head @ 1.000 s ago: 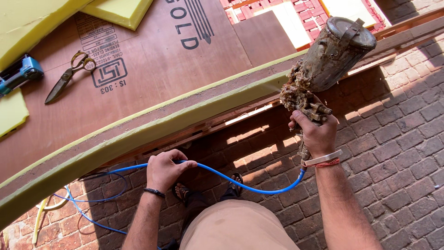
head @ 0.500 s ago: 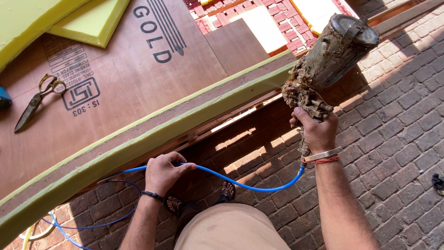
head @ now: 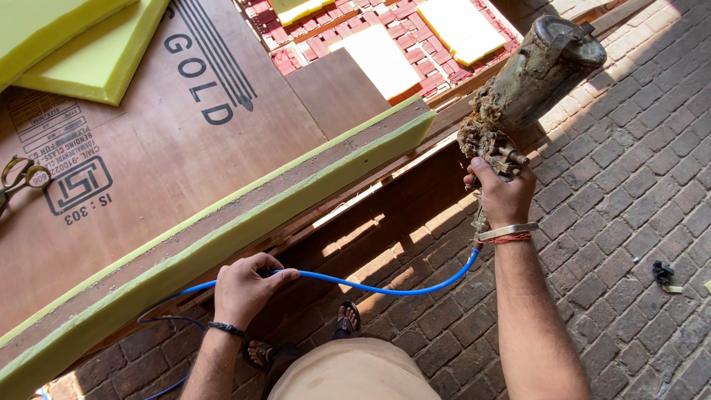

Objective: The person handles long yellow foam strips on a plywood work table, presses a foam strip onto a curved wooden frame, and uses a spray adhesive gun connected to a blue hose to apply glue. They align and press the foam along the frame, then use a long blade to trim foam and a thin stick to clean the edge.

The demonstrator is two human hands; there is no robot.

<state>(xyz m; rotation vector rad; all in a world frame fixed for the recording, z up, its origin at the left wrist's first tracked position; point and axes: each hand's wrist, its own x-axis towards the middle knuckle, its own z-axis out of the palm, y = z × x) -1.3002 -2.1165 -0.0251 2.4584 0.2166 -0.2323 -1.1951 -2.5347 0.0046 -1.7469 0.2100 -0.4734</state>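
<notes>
Head view: right hand [head: 506, 196] clamps a glue-crusted spray gun [head: 535, 78] raised beside the foam-edged plywood desk [head: 222, 141]; left hand [head: 244, 285] grips its blue hose [head: 385, 287]. Spraying seems imminent; aiming at the foam strip [head: 244, 222] looks next.

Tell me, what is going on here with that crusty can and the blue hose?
A person stands on brick paving beside a plywood board edged with yellow-green foam. The right hand holds up a grimy metal spray gun with a glue-caked canister. The left hand grips the thin blue air hose running to the gun. Scissors lie on the board.
</notes>
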